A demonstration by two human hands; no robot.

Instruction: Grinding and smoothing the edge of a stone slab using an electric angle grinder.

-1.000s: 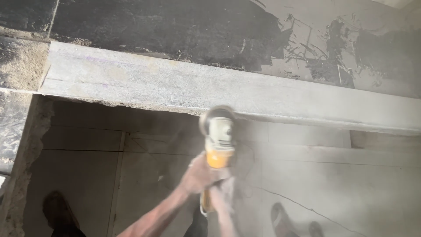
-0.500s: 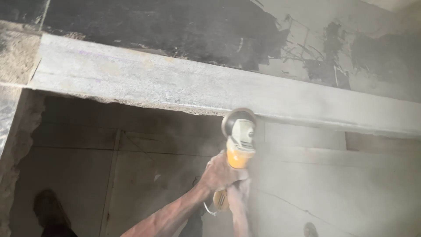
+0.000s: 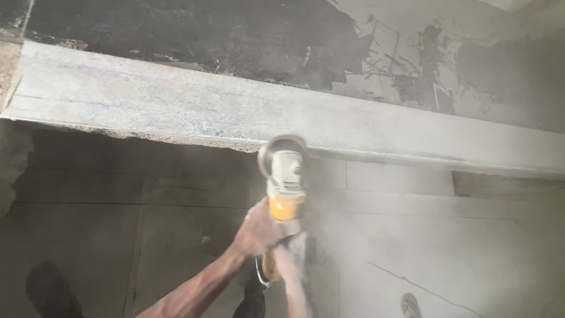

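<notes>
Two hands, left (image 3: 259, 227), right (image 3: 292, 259), grip one angle grinder (image 3: 284, 182) at one stone slab (image 3: 176, 112).

Dusty tiled floor (image 3: 441, 259) — hazy light

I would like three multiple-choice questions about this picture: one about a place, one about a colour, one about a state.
1. Where is the disc of the angle grinder?
A. at the lower edge of the stone slab
B. flat on the floor
C. on the dark wall above

2. What colour is the grinder's body near the hands?
A. blue
B. yellow-orange
C. red

3. How is the grinder held?
A. by one hand only
B. it lies unheld
C. by both hands

Answers:
1 A, the disc meets the slab's rough underside edge.
2 B, the body above the left hand is yellow-orange.
3 C, the left hand and the right hand both grip it, amid dust.
</notes>
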